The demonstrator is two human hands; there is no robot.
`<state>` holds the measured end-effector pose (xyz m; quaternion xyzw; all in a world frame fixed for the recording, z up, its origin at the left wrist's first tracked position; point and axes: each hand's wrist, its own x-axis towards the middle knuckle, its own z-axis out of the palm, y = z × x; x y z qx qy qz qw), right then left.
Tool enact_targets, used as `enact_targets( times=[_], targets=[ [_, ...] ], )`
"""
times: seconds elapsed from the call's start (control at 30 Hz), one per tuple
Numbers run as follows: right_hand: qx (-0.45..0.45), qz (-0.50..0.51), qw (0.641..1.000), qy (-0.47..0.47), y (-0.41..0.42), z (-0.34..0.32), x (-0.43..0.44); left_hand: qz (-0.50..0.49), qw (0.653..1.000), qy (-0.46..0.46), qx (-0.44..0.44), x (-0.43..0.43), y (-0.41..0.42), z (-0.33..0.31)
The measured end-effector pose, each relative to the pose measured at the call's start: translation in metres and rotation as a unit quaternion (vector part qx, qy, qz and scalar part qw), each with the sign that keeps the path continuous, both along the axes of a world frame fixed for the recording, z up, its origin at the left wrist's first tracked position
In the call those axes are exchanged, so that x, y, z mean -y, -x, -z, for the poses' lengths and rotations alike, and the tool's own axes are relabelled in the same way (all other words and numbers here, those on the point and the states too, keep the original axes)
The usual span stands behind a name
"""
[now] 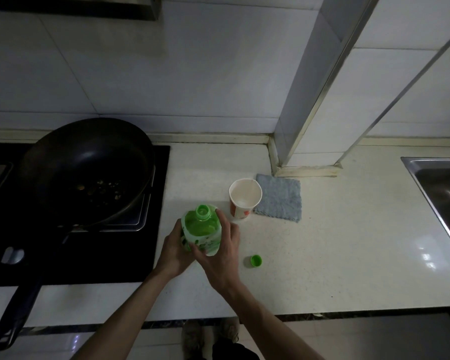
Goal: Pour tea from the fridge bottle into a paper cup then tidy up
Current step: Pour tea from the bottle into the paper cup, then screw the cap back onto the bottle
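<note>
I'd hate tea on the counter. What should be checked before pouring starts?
1. Cap off: ok, it lies on the counter.
2. Bottle gripped: ok, left hand and right hand both hold it.
3. Paper cup upright: ok.
4. Bottle mouth over cup: not ok, it stands beside the cup.
5. Tea level in bottle: cannot tell.
6. Cloth nearby for drips: ok, beside the cup.

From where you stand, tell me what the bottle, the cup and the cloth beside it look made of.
The bottle: likely translucent green plastic, glossy, with a printed label. The paper cup: matte white card, rolled rim, printed outside. The cloth: grey, fuzzy, probably microfibre, edges scalloped.
</note>
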<state>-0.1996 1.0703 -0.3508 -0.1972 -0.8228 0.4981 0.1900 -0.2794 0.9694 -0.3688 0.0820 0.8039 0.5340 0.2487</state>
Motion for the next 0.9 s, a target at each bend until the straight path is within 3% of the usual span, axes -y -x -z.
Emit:
enact_targets(
  times=[0.17, 0.3, 0.4, 0.5, 0.63, 0.67, 0.77, 0.9],
  targets=[
    [0.001, -0.002, 1.0, -0.002, -0.002, 0.003, 0.0, -0.031, 0.985, -0.134, 0.107, 0.007, 0.0, -0.001],
    [-0.003, -0.005, 1.0, -0.008, -0.002, 0.003, 0.0, -0.022, 0.997, -0.075, 0.019, 0.005, -0.001, 0.006],
    [-0.007, -0.005, 1.0, -0.015, -0.003, 0.005, 0.0, -0.016, 0.991, -0.108, 0.072, 0.004, -0.002, 0.007],
    [-0.008, -0.003, 1.0, -0.02, -0.005, 0.006, 0.002, -0.019, 0.992, -0.102, 0.07, 0.008, -0.001, 0.006],
    [-0.007, 0.007, 0.999, -0.034, -0.005, 0.009, 0.005, -0.003, 0.999, -0.024, 0.042, 0.01, -0.001, 0.008],
    [-0.006, 0.008, 0.999, -0.036, -0.005, 0.01, 0.004, 0.016, 0.999, -0.031, 0.018, 0.01, -0.002, 0.007],
    [-0.003, 0.01, 0.999, -0.048, -0.004, 0.012, 0.004, -0.005, 0.987, -0.123, 0.102, 0.013, -0.001, 0.005],
    [-0.003, -0.013, 0.999, -0.043, -0.004, 0.007, -0.001, 0.011, 0.997, -0.067, 0.045, 0.015, 0.0, 0.009]
  ],
)
